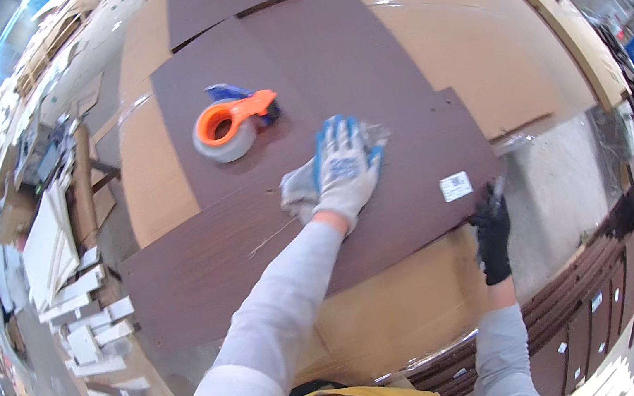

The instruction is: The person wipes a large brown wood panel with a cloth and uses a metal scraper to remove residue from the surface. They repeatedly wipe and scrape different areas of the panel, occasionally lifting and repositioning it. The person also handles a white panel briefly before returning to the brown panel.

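Note:
Flat on a grey cloth rag [299, 188] lies my left hand [345, 168], in a white and blue work glove. The rag rests on a dark brown wood-grain panel [210, 272], and its bunched parts show on both sides of the hand. My right hand [492, 231], in a black glove, is at the panel's right end near a white printed label [456, 186]; its fingers are blurred, and whether they grip the edge is unclear. An orange tape dispenser [234, 117] with a wide roll of clear tape sits on further brown panels [282, 65] beyond the left hand.
Cardboard sheets [442, 45] lie under and around the panels. White board offcuts [83, 344] are piled on the floor at left. Brown panels [573, 337] stand stacked on edge at the lower right. A long pale board [551, 20] runs along the far right.

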The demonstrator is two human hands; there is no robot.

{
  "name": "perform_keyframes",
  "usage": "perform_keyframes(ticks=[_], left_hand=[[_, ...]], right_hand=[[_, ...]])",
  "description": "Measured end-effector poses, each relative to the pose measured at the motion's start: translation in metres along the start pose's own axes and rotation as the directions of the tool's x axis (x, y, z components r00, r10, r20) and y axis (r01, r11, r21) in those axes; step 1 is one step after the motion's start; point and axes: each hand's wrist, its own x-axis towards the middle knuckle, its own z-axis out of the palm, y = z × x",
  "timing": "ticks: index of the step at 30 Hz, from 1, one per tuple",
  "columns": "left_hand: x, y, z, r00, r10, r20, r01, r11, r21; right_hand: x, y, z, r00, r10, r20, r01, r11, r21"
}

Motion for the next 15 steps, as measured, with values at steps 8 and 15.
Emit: perform_keyframes(ticks=[8,15], left_hand=[[0.057,0.162,0.072,0.744,0.658,0.113,-0.616,0.742,-0.266],[-0.037,0.102,0.018,0.542,0.832,0.120,-0.768,0.548,-0.332]], right_hand=[[-0.013,0.005,-0.007,0.996,-0.092,0.001,0.092,0.995,0.050],[-0.055,-0.036,-0.065,0.957,0.115,-0.265,-0.125,0.992,-0.020]])
